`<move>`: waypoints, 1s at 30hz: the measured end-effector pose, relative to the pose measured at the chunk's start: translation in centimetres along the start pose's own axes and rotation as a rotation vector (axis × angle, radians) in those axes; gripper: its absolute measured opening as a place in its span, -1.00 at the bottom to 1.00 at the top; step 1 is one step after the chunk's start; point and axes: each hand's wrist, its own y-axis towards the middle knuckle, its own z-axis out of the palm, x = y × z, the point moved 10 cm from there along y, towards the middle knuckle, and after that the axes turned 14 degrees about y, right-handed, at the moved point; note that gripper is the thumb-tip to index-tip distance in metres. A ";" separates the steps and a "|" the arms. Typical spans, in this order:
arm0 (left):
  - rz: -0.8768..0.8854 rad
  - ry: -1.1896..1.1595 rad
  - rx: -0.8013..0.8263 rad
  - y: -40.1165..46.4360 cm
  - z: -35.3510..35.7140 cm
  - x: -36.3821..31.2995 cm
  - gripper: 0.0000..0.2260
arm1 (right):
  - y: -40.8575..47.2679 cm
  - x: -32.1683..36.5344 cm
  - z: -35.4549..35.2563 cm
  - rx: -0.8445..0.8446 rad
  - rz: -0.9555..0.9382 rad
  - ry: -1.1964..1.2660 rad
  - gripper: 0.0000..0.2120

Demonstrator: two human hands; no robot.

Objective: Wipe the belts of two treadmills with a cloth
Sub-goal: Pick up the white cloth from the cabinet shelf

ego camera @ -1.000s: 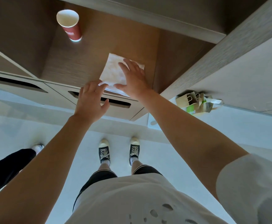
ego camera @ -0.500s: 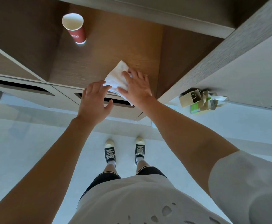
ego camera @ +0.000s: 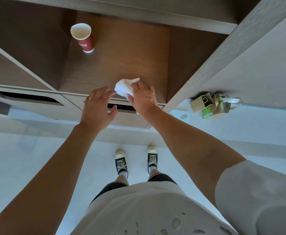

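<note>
— Where's the cloth (ego camera: 125, 86) right now?

— Bunched up under the right hand (ego camera: 144, 97), at the front edge of the brown wooden desk (ego camera: 121, 53). The fingers are curled over it, grasping it, and a white fold sticks out past them on the side toward the left hand.

— And the left hand (ego camera: 97, 107)?

— Just beside the right one, nearer the person, over the desk's front lip and the dark drawer slot (ego camera: 120, 106). Fingers spread and loose, grasping nothing. Its fingertips come close to the cloth, but I can't tell if they touch it.

— Anything else on the desk?

— A red paper cup (ego camera: 82, 37), upright, well beyond the left hand toward the back of the desk.

— And on the floor?

— Some brown paper bags (ego camera: 210, 104) with a green label, lying against the cabinet out past the right hand. Below both arms you see the person's dark sneakers (ego camera: 121, 162) on a pale floor (ego camera: 37, 158).
</note>
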 end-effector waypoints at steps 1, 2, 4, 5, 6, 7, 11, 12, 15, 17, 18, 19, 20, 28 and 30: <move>0.008 0.000 -0.010 0.0 -0.3 0.0 -0.52 | 0.0 0.2 -0.1 0.010 -0.003 -0.020 -0.57; 0.016 -0.001 -0.023 0.1 -0.6 0.0 -0.53 | 0.0 0.3 -0.3 0.022 -0.003 -0.039 -0.58; 0.030 0.002 -0.045 0.2 -1.3 0.1 -0.55 | -0.1 0.4 -0.7 0.039 0.011 -0.048 -0.59; 0.035 0.004 -0.052 0.3 -1.7 0.2 -0.56 | -0.2 0.3 -1.1 0.037 0.022 -0.037 -0.59; 0.040 0.007 -0.059 0.4 -2.0 0.2 -0.57 | -0.3 0.3 -1.5 0.027 0.034 -0.018 -0.60; 0.046 0.012 -0.066 0.5 -2.4 0.2 -0.58 | -0.5 0.3 -2.0 0.009 0.045 0.010 -0.59; 0.061 0.020 -0.075 1.1 -3.8 0.3 -0.60 | -1.1 0.6 -4.7 -0.087 0.044 0.109 -0.54; 0.069 0.017 -0.078 1.2 -4.1 0.2 -0.60 | -1.3 0.6 -5.4 -0.104 0.044 0.119 -0.53; 0.113 -0.005 -0.114 1.9 -5.4 -0.5 -0.58 | -2.0 0.2 -7.3 -0.145 0.063 0.142 -0.51; 0.164 0.001 -0.130 2.4 -5.9 -1.4 -0.57 | -2.8 0.1 -8.5 -0.178 0.081 0.177 -0.53; 0.196 0.006 -0.137 2.6 -6.2 -2.0 -0.57 | -3.4 0.0 -9.1 -0.197 0.092 0.200 -0.53; 0.226 0.011 -0.141 2.8 -6.4 -2.5 -0.57 | -4.0 -0.1 -9.6 -0.217 0.101 0.222 -0.54; 0.250 0.017 -0.140 2.9 -6.5 -3.1 -0.57 | -4.8 -0.3 -9.9 -0.236 0.110 0.240 -0.55; 0.415 0.014 -0.102 2.6 -5.8 -8.1 -0.58 | -11.2 -2.2 -11.2 -0.283 0.245 0.315 -0.56; 0.452 0.015 -0.090 2.3 -5.6 -9.6 -0.58 | -12.8 -2.9 -11.9 -0.303 0.278 0.323 -0.58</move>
